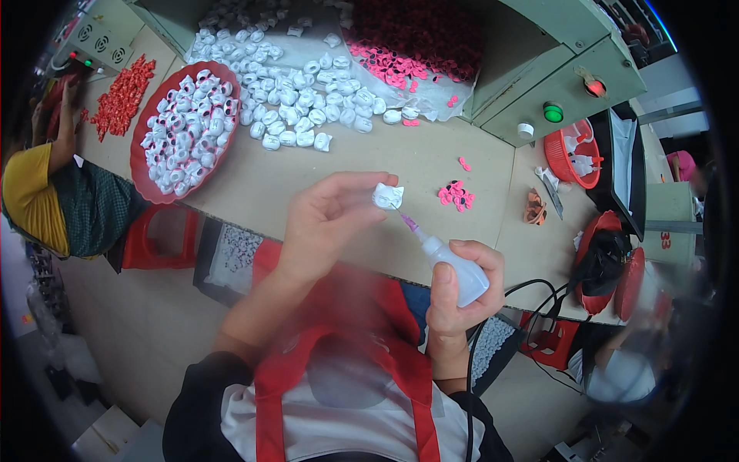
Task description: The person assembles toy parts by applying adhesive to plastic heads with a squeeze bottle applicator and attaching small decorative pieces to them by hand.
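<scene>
Between the fingertips of my left hand (327, 219) is a small white cat-head-shaped piece (387, 196), held above the table. My right hand (469, 289) is wrapped round a translucent squeeze bottle (456, 269) with a thin needle tip on a purple base. The needle points up at the white piece and appears to meet its lower edge; whether it touches, I cannot tell. A little pile of pink and black pieces (456, 195) lies on the table to the right of the white piece. One more pink piece (464, 163) lies just beyond that pile.
Many white pieces (308, 96) spread across the back. A red tray (138, 158) of white and pink pieces stands at left, near red pieces (123, 96). Pink pieces (392, 69) are heaped behind. A green control box (531, 92), red basket (554, 158) and knife (551, 191) are at right.
</scene>
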`<state>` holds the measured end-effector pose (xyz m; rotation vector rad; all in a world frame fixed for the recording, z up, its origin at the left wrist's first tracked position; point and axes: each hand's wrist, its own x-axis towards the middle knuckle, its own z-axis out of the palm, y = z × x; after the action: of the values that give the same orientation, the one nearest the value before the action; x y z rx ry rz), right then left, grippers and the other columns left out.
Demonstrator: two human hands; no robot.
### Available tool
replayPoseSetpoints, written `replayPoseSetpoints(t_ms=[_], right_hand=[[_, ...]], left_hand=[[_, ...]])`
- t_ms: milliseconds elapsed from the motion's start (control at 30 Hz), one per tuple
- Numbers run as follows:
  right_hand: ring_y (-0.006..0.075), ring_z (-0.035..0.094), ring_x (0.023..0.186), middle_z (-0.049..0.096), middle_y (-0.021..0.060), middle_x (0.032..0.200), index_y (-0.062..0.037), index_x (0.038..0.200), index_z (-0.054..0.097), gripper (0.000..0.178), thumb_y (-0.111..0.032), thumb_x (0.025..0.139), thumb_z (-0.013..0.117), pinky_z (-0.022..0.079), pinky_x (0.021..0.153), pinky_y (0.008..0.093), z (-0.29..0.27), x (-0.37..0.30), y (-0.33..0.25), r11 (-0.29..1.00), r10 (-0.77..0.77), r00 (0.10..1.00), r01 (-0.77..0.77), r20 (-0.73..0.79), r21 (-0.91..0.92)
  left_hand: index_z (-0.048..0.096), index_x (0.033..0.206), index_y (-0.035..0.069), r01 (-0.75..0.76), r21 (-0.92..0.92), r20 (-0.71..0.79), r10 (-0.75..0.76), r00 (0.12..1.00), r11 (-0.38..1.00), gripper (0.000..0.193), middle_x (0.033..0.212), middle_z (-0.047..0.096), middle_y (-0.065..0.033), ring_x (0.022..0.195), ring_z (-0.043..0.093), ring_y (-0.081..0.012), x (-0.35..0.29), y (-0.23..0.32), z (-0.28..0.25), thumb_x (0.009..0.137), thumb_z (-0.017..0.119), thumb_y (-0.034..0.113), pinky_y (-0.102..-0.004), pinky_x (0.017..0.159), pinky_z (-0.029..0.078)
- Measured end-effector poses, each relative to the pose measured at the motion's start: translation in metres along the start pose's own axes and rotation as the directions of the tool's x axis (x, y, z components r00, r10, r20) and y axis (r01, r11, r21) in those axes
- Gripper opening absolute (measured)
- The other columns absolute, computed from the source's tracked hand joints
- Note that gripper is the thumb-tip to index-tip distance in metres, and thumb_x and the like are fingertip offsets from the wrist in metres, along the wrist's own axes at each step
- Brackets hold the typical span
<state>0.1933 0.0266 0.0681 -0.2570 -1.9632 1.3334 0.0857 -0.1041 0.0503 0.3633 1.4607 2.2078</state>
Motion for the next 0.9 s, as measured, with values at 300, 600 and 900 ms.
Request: replayPoseSetpoints(t_ms=[300,600,900], right_hand=[[0.0144,0.061,0.063,0.063,0.0117,0.073,0.0022,0.088,0.055,0.020,0.000,0.068,0.061,0.047,0.057,0.0232,-0.004,0.002,0.001,1.000,-0.013,1.000,0.013,-0.022,0.000],[0.0138,0.062,0.062,0.063,0.0110,0.072,0.0025,0.087,0.056,0.021,-0.001,0.068,0.062,0.048,0.057,0.0234,-0.007,0.002,-0.003,1.000,-0.017,1.000,0.017,-0.006,-0.011],[0.0140,0.058,0.059,0.060,0.0079,0.074,0.0008,0.096,0.056,0.020,-0.006,0.078,0.060,0.047,0.053,0.0236,-0.013,0.038,0.062,0.799,0.515,0.857,-0.484,0.010,0.357]], left_hand=[[0.053,0.110,-0.005,0.085,-0.114,0.048,-0.080,0.996,0.990,0.032,0.111,0.058,-0.0150,0.100,0.058,-0.0181,0.002,0.001,-0.002,0.078,0.055,-0.008,-0.0286,0.087,0.046],[0.052,0.110,-0.006,0.087,-0.134,0.052,-0.080,0.995,0.987,0.032,0.110,0.059,-0.0150,0.100,0.058,-0.0184,0.002,0.000,0.002,0.078,0.055,-0.008,-0.0280,0.087,0.045],[0.051,0.112,-0.004,0.062,-0.133,0.016,-0.061,0.998,0.989,0.035,0.109,0.058,-0.0175,0.100,0.058,-0.0250,0.003,-0.013,-0.007,0.078,0.055,-0.008,-0.0333,0.088,0.047]])
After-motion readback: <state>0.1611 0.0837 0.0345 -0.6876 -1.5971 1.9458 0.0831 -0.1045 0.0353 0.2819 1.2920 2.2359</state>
